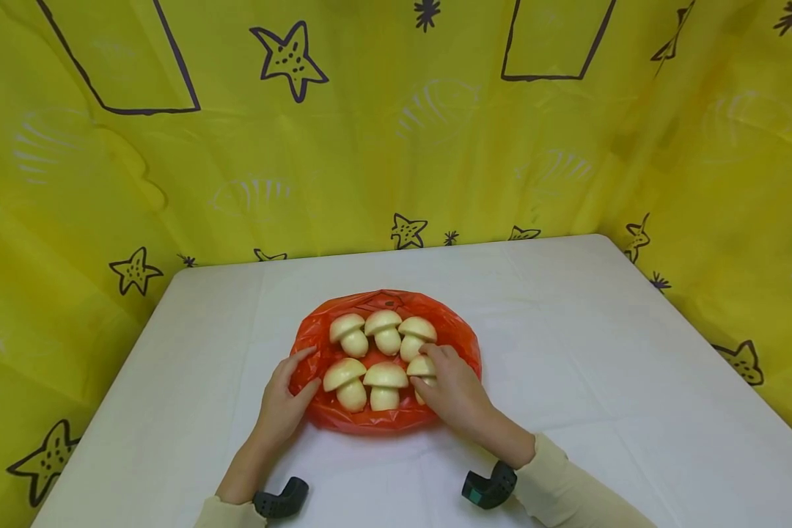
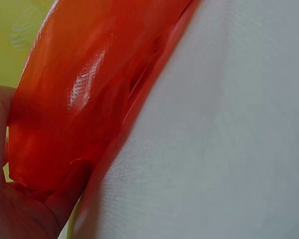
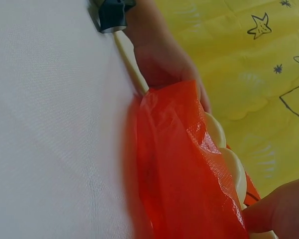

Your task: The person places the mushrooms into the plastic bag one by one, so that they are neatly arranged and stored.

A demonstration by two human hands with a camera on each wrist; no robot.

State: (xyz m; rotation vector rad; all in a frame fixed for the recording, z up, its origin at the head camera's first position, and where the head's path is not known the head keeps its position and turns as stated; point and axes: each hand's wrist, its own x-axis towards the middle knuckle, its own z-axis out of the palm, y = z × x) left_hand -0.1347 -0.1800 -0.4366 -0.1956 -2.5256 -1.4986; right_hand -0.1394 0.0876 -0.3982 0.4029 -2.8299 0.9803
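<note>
Several pale mushrooms (image 1: 385, 375) with domed caps lie in two rows inside a red plastic bag (image 1: 396, 422), whose sides are folded down around them. My left hand (image 1: 284, 400) holds the bag's left side, its thumb and fingers spread along the rim. In the left wrist view that hand (image 2: 27, 211) lies against the bag's red plastic (image 2: 79, 99). At the front right, my right hand (image 1: 458, 392) grips a mushroom (image 1: 422, 367), partly hidden by the fingers. The right wrist view shows the right hand (image 3: 276, 214) at the bag's edge, beside rounded mushroom caps (image 3: 234, 169).
The bag stands on a white-covered table (image 1: 567, 330), near its middle. Behind it hangs a yellow curtain (image 1: 369, 147) with drawn stars and fish. Dark wrist straps (image 1: 491, 485) sit on both wrists.
</note>
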